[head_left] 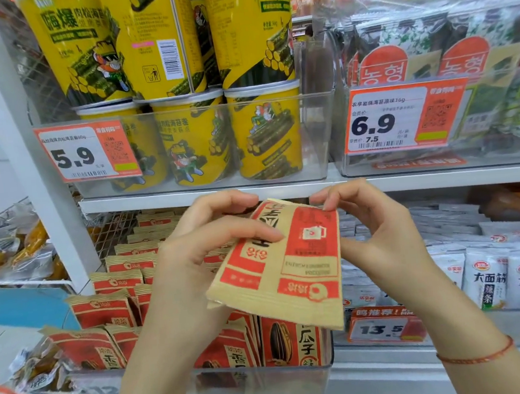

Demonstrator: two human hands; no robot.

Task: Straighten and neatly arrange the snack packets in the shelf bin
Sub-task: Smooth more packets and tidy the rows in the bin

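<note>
The white shelf [423,179] runs across the view in two levels. On the upper level, toward its left end, a clear bin [313,135] holds yellow snack tubs [265,133]: three stand along the front and three more are stacked on top of them. Beside it to the right, a second clear bin [344,164] holds dark seaweed packs [466,59], of which at least two fronts show. An orange price tag [86,152] reading 5.9 hangs on the left bin's front and another price tag [402,116] reading 6.9 on the right one.

On the lower level a clear shelf bin [262,382] at the front edge holds red and tan snack packets [115,281] standing in rows that run back toward the rear; too many overlap to count. To its right stand white packets [485,274], three fronts in the nearest row.

One stack of snack packets [294,275] is lifted above the shelf bin, tilted and upside down; how many are in it cannot be told. The left hand [195,265] grips its left edge, thumb across the face, fingers curled over the top. The right hand [379,246] pinches the top right corner, thumb at the right edge. A red string bracelet [477,357] circles the right wrist
</note>
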